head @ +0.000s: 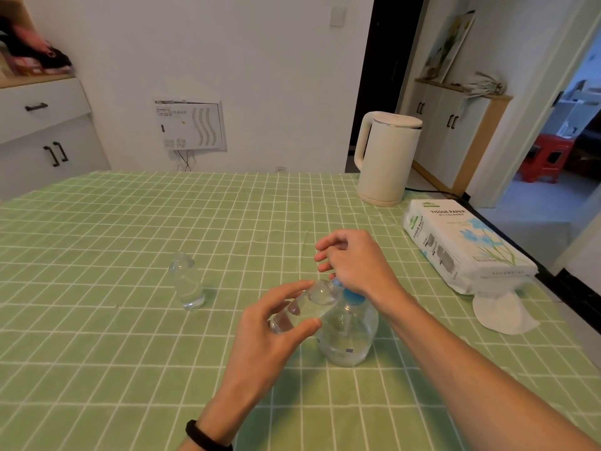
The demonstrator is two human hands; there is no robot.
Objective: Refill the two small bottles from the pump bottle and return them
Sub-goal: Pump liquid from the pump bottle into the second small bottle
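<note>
Green tablecloth [130,222]: small bottle [305,307] in left hand [273,333]

My right hand [354,265] hides most of the pump on the pump bottle [349,336]; I cannot read the wall panel [190,125].

Surface: a table [97,369] covered by a green tablecloth [162,222] with a white grid pattern.
Left of centre: a standing small bottle [187,283], clear, upright, with a little liquid at the bottom.
Near centre: a pump bottle [349,340], clear with a blue top, upright, well apart from the small one.
Far right corner: a cream kettle [387,161], its dark cord [432,191] running off to the right.
Right edge: a tissue pack [461,245] lying flat, near the kettle.
Beside the pack: a white sheet [500,315], partly tucked under its near end.
</note>
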